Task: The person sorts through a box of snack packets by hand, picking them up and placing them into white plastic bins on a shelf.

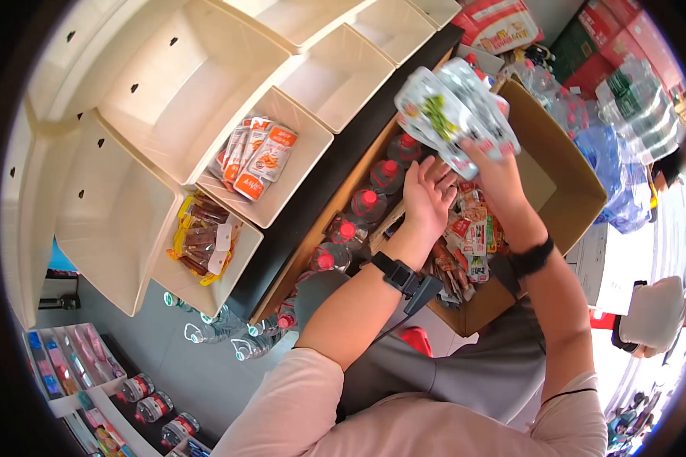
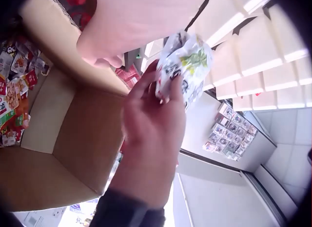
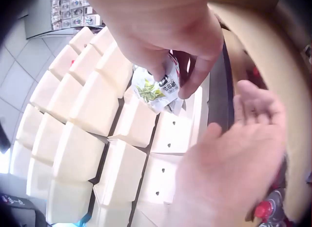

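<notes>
My right hand [image 1: 499,179] [image 2: 153,124] [image 3: 165,32] grips a few white and silver packets [image 1: 465,107] [image 2: 187,66] [image 3: 158,88] with green pictures, above the cardboard box [image 1: 564,179] [image 2: 90,124]. Beside it, to the left in the head view, my left hand [image 1: 427,199] [image 2: 136,27] [image 3: 239,149] is empty, palm up with fingers slightly bent, apart from the packets. Assorted snack packets [image 1: 469,232] [image 2: 14,90] lie in the box, partly hidden by my arms.
Cream bins [image 1: 183,84] [image 3: 83,110] stand at the left; one holds orange-white packets [image 1: 263,160], another brown sausage-like snacks in yellow packaging [image 1: 202,236]. Red-capped bottles [image 1: 366,204] line up between bins and box. More bottles [image 1: 221,324] stand on the floor. Bundled bottles [image 1: 636,107] are at the right.
</notes>
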Demonstrator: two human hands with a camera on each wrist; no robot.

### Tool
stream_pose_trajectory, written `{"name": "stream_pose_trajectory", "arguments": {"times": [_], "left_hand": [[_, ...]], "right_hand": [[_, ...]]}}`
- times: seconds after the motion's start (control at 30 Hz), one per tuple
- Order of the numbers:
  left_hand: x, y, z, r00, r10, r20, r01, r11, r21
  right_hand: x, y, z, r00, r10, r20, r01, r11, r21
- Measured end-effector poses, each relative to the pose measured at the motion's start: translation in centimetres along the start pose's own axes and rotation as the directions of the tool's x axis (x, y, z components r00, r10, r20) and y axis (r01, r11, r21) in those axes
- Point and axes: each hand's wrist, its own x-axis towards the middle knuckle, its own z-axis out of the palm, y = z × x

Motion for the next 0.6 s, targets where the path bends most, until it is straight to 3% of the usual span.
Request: {"name": "stream_pose_trajectory", "arguments": {"times": [0.07,0.13,0.2,0.23,0.4,0.47,0.57,0.6], "left_hand": [[0.7,0.3,-1.2,0.997,-0.037,-0.062,0.038,0.999,0.020],[0.6,1.1,-1.1,0.997,0.003,-0.083,-0.001,1.000,0.022],[0.9,1.5,-1.3,0.994,0.057,-0.089,-0.054,0.998,0.036],[0.9,1.7,-1.3,0.990,0.042,-0.136,-0.034,0.997,0.063],[1.6,2.0,-1.6,0.972,0.058,-0.227,-0.038,0.995,0.094],[1.2,2.7,-1.2,0.964,0.093,-0.250,-0.073,0.993,0.090],[1.1,3.2,-1.4,0.959,0.116,-0.260,-0.080,0.986,0.146],[1.2,3.3,-1.5,0.960,0.114,-0.256,-0.075,0.985,0.155]], "right_hand": [[2.8,-3.1,5.2,0.975,0.202,0.086,-0.210,0.974,0.090],[6.3,-3.5,8.6,0.914,0.254,0.315,-0.303,0.946,0.114],[9.2,-3.5,10.0,0.836,0.374,0.402,-0.353,0.927,-0.129],[9.3,-3.0,10.4,0.876,0.426,0.226,-0.410,0.905,-0.116],[7.2,0.4,1.7,0.950,0.256,0.178,-0.224,0.958,-0.180],[5.5,4.1,-4.4,0.954,0.291,0.075,-0.275,0.945,-0.176],[1.1,11.5,-12.0,0.881,0.462,-0.104,-0.470,0.827,-0.308],[-0.2,14.9,-14.2,0.854,0.511,-0.092,-0.498,0.756,-0.424]]}}
